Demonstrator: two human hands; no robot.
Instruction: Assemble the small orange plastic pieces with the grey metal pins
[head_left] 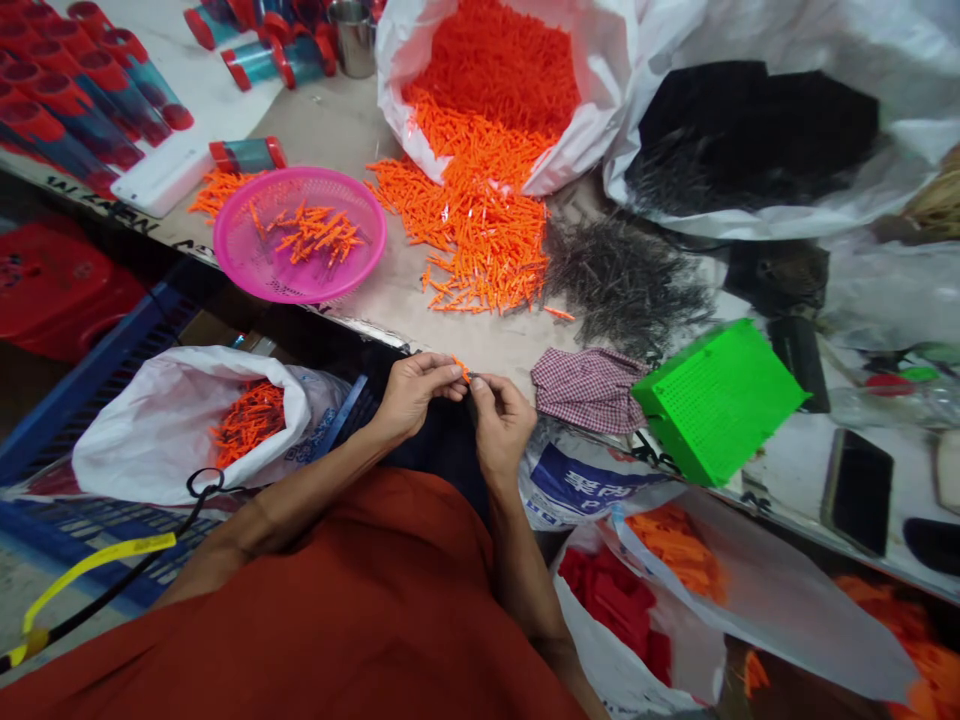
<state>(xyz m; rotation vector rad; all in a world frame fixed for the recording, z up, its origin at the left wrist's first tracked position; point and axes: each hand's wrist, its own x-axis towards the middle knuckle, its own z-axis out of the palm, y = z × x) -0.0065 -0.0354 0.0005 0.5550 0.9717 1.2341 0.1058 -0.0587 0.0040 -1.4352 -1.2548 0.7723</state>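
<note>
My left hand (pixel 424 392) is closed in a pinch on a small, slim orange plastic piece (pixel 460 369), just in front of the table edge. My right hand (pixel 501 420) meets it there, thumb and fingers pinched on a thin dark piece, mostly hidden, at the orange piece's end. Beyond the hands lies a loose heap of orange plastic pieces (pixel 487 250), spilling from a white sack (pixel 394 75). Beside it is a pile of thin dark pieces (pixel 626 280). A pink basket (pixel 232 235) to the left holds several orange pieces with dark ends.
A checked cloth (pixel 589 388) and a green basket (pixel 720 400) lie at the right table edge. Another white sack (pixel 780 225) holds dark pieces. Red-capped clear tubes (pixel 97 90) stand far left. Below left, a white bag (pixel 150 420) contains orange pieces. A phone (pixel 859 490) lies right.
</note>
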